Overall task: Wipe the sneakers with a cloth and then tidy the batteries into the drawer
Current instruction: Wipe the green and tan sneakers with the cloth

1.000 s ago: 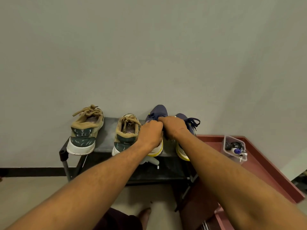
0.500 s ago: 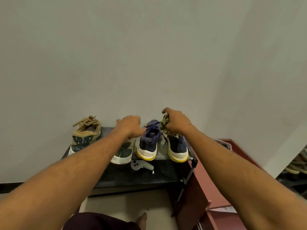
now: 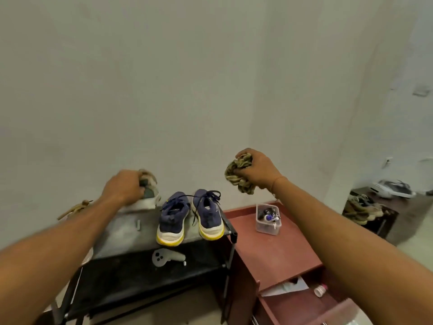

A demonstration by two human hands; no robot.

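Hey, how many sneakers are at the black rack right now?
4. Two navy sneakers sit side by side on top, the left hand grips one tan sneaker, a second tan sneaker is mostly hidden behind that forearm.

two bare hands and two bare forearms were all of the person that showed. the left hand [image 3: 124, 187] was smeared by blur, its knuckles and fingers hard to separate. the right hand [image 3: 257, 171] was sharper, with the knuckles and the back of the hand plain. a thin band [image 3: 278, 178] circled the right wrist as a fine line; its colour and material could not be told. the left forearm [image 3: 58, 235] and right forearm [image 3: 339, 231] ran uncovered from wrist to the frame's edges, widening toward the camera, their surfaces smooth and even in the soft light.
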